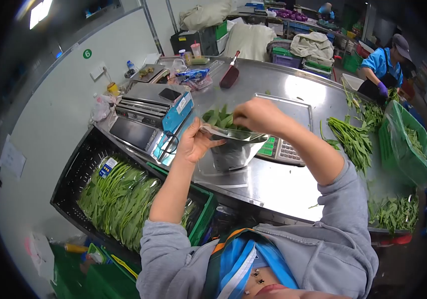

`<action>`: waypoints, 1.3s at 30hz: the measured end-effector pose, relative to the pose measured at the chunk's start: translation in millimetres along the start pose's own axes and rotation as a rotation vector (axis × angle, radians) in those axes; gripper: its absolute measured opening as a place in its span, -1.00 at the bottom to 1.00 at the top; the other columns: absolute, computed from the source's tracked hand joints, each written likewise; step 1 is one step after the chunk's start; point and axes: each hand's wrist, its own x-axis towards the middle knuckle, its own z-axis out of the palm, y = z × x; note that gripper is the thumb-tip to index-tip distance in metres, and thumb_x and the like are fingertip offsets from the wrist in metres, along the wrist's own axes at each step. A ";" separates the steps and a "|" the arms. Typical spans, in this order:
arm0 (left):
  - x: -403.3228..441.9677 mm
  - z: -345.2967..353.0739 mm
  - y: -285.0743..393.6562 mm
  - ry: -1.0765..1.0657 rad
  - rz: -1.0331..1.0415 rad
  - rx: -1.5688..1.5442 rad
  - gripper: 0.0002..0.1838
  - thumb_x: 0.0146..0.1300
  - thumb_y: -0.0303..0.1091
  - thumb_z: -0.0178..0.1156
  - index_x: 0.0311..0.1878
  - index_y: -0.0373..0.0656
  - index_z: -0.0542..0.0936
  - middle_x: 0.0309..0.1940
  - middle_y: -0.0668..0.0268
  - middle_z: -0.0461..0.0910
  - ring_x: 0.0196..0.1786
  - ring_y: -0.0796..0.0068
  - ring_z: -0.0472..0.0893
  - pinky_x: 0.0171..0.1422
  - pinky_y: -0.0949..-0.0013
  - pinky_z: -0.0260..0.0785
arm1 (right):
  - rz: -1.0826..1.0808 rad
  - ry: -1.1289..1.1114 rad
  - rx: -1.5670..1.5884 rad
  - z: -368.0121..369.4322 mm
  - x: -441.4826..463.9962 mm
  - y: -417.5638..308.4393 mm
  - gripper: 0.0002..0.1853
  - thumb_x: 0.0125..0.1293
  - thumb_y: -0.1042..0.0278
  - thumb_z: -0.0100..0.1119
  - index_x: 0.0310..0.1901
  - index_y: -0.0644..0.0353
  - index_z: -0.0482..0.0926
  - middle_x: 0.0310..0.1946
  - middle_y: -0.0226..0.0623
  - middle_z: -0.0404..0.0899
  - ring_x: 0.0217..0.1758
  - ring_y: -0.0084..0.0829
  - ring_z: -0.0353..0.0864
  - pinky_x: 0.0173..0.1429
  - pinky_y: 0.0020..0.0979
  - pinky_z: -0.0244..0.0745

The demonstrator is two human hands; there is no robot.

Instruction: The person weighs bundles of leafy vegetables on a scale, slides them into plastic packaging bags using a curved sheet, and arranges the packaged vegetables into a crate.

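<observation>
My left hand grips the rim of a clear plastic bag, thumb up and fingers round its edge. Green leaves stick out of the bag's mouth; the bag's lower part hangs over the steel table. My right hand is closed at the leaves above the mouth, its fingertips partly hidden among them. Just behind the bag sits a scale with a green-and-grey keypad, its plate reaching back under my right forearm.
A black crate of bagged greens stands at lower left. Beside the table's left end are a sealing machine and a phone. Loose greens and a green basket lie right, near a co-worker. A red dustpan lies farther back.
</observation>
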 end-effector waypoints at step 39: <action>2.6 23.8 3.9 -0.174 0.252 0.366 -0.62 0.32 -0.27 -0.16 -0.15 -0.41 0.53 -0.18 -0.03 0.60 -0.10 0.10 0.61 0.11 0.11 0.40 | 0.200 0.313 0.564 90.6 -131.6 164.6 0.10 -0.49 0.40 0.59 0.27 0.13 0.24 0.23 -0.21 0.26 0.29 -0.18 0.25 0.40 -0.30 0.09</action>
